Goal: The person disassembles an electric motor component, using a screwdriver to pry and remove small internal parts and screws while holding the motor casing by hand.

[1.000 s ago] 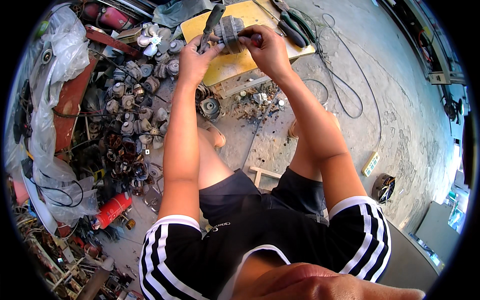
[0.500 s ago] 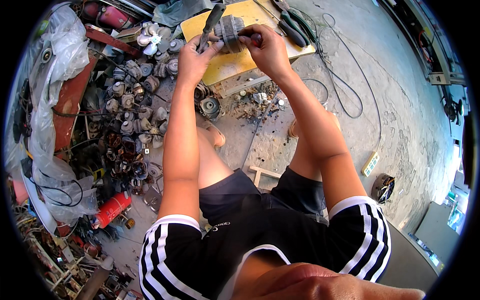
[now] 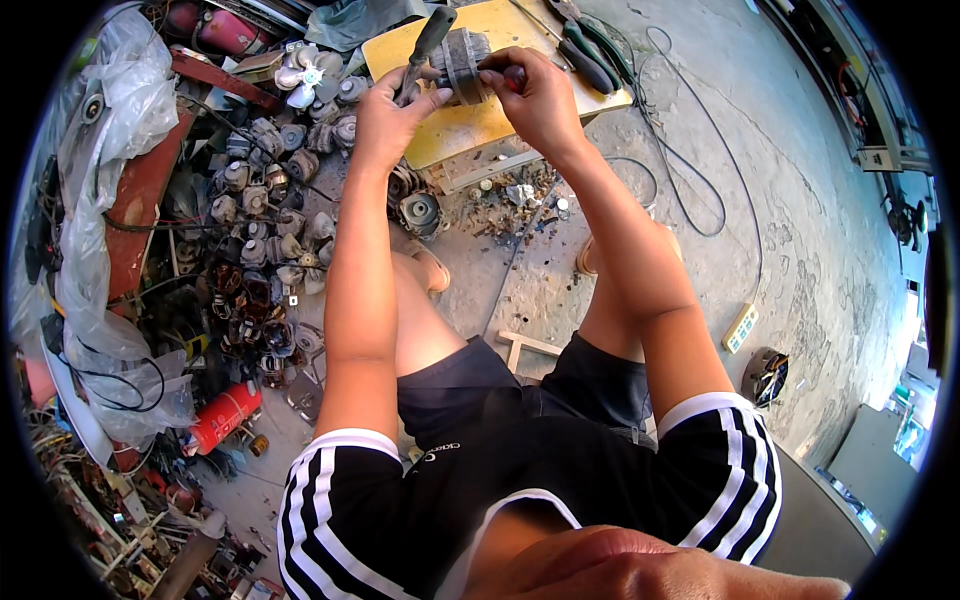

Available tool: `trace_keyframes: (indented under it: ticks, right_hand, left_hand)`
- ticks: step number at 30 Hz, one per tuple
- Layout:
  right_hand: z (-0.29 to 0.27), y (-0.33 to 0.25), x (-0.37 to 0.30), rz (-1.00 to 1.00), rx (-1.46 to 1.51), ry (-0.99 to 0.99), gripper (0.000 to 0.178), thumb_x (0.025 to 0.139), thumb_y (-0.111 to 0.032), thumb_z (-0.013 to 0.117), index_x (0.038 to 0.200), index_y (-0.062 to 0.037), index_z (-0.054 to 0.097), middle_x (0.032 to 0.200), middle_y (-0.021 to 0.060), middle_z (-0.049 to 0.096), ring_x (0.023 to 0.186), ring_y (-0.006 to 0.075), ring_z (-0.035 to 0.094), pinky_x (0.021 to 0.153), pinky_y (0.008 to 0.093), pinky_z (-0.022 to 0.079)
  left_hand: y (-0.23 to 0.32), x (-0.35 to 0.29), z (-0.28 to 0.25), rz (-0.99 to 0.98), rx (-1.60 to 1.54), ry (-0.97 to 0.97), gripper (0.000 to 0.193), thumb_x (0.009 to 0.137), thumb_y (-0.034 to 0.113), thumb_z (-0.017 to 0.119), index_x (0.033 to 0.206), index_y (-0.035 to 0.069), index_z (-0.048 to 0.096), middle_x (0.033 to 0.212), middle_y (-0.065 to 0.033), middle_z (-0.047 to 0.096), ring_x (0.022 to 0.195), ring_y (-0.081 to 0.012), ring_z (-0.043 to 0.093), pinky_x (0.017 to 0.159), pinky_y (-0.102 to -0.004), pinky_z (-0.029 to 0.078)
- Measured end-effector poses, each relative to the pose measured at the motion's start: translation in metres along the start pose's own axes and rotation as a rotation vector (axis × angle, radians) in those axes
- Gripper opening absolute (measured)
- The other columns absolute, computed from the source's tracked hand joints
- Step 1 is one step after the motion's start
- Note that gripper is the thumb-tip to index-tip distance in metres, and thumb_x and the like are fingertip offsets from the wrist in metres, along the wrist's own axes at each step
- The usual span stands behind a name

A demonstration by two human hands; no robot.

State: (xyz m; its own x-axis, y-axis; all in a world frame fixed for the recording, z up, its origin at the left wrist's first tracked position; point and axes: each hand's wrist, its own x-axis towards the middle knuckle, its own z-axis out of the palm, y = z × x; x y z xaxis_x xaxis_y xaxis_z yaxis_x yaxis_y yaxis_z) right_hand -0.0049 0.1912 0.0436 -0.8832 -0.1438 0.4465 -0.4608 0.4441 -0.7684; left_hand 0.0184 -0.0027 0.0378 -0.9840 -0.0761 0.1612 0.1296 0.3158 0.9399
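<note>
A grey metal motor body (image 3: 462,66), ringed by a wide band, rests on the yellow bench top (image 3: 437,140) between my hands. My left hand (image 3: 390,115) is closed at the motor's left side around a hand tool with a dark handle (image 3: 434,34). That handle leans up and to the right; its working end is hidden by my fingers. At the motor's right side my right hand (image 3: 540,100) is closed, its fingertips against the motor. A red screwdriver-like handle (image 3: 514,79) shows in that grip, and its tip cannot be made out.
Green-and-black-handled pliers (image 3: 592,62) lie on the bench's right part. Heaped small motors (image 3: 255,200), a white fan blade (image 3: 307,76) and a red cylinder (image 3: 225,418) crowd the left floor. Debris (image 3: 520,205) is scattered below the bench. A cable (image 3: 690,160) runs to a power strip (image 3: 740,328).
The dark handle in my left hand has tipped slightly to the right, and my left thumb has shifted a little. My right hand stays almost in place.
</note>
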Motion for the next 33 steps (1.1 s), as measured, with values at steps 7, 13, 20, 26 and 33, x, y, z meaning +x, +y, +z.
trace_keyframes:
  ticks: [7,13,20,26,33]
  right_hand:
    - [0.000,-0.001,0.000,-0.018,0.003,0.014,0.018,0.080,-0.011,0.072,0.095,-0.0032,0.067,0.081,0.0114,0.063,0.069,0.0234,0.059,0.066,0.0327,0.048]
    - [-0.001,-0.001,0.000,0.002,-0.002,-0.003,0.018,0.082,-0.012,0.072,0.096,-0.0029,0.067,0.085,0.0118,0.065,0.072,0.0235,0.060,0.068,0.0320,0.049]
    - [0.000,0.002,-0.001,0.001,-0.002,0.003,0.018,0.081,-0.013,0.072,0.096,-0.0028,0.067,0.085,0.0121,0.065,0.073,0.0243,0.061,0.069,0.0323,0.049]
    - [0.000,-0.001,0.000,0.000,-0.010,-0.008,0.018,0.081,-0.013,0.072,0.096,-0.0033,0.067,0.085,0.0120,0.065,0.072,0.0241,0.061,0.068,0.0322,0.049]
    - [0.000,0.002,0.000,-0.005,-0.025,-0.006,0.018,0.083,-0.013,0.071,0.097,-0.0035,0.067,0.086,0.0122,0.065,0.072,0.0237,0.061,0.068,0.0321,0.049]
  left_hand:
    - [-0.003,0.002,0.003,0.028,-0.038,0.036,0.017,0.078,0.013,0.075,0.092,0.008,0.067,0.064,0.0098,0.044,0.060,-0.0027,0.038,0.054,-0.0194,0.033]
    - [0.004,0.001,0.001,-0.032,-0.111,0.007,0.018,0.081,0.017,0.075,0.091,0.005,0.067,0.065,0.0080,0.052,0.063,-0.0023,0.048,0.058,-0.0194,0.039]
    - [0.011,0.001,0.001,0.013,-0.051,0.019,0.018,0.080,0.017,0.076,0.090,0.004,0.067,0.065,0.0073,0.053,0.062,-0.0025,0.047,0.057,-0.0195,0.038]
    - [0.000,0.002,0.000,-0.001,-0.012,0.011,0.020,0.078,0.016,0.077,0.091,0.004,0.068,0.063,0.0082,0.050,0.059,-0.0032,0.041,0.055,-0.0202,0.035]
    - [-0.001,0.003,-0.001,0.001,0.053,0.016,0.019,0.079,0.018,0.076,0.091,0.005,0.068,0.064,0.0073,0.054,0.059,-0.0034,0.044,0.057,-0.0210,0.037]
